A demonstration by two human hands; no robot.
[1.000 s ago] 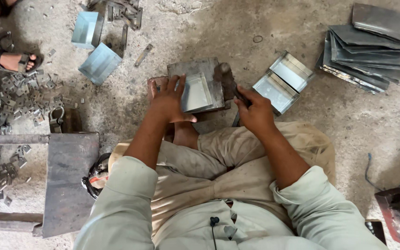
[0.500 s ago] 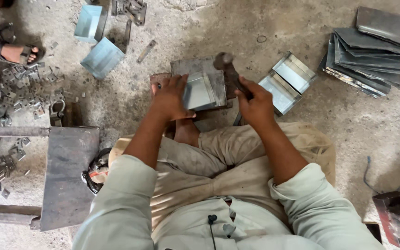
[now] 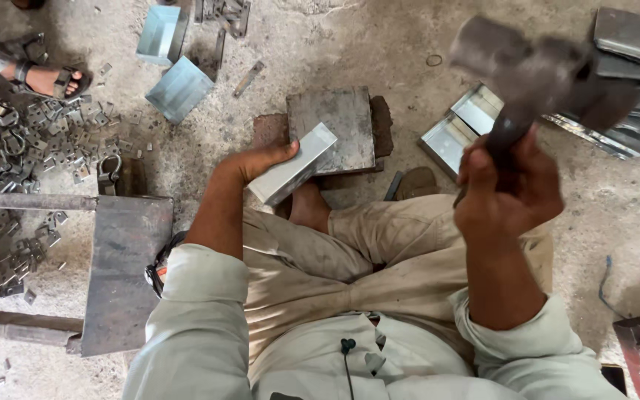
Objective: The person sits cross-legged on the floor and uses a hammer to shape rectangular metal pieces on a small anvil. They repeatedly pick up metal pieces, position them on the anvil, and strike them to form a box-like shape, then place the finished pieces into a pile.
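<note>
My left hand [image 3: 255,163] grips a bent sheet-metal channel piece [image 3: 292,164], its far end resting tilted on the near left corner of a square steel block [image 3: 342,122] on the ground. My right hand [image 3: 509,194] is closed around the handle of a heavy hammer [image 3: 535,74], raised high and close to the camera, its head blurred. The hammer head is up and to the right of the block, well apart from the metal piece.
Folded metal trays [image 3: 450,133] lie right of the block, and a stack of flat sheets [image 3: 635,52] at the far right. Two bent pieces [image 3: 179,87] lie at the upper left. Small brackets [image 3: 16,137] litter the left floor near another person's sandalled foot [image 3: 57,80]. A steel bench [image 3: 124,267] stands at my left.
My right hand has lifted the hammer from the block up toward the camera. My left hand has pulled the metal piece back to the block's near left corner and tilted it.
</note>
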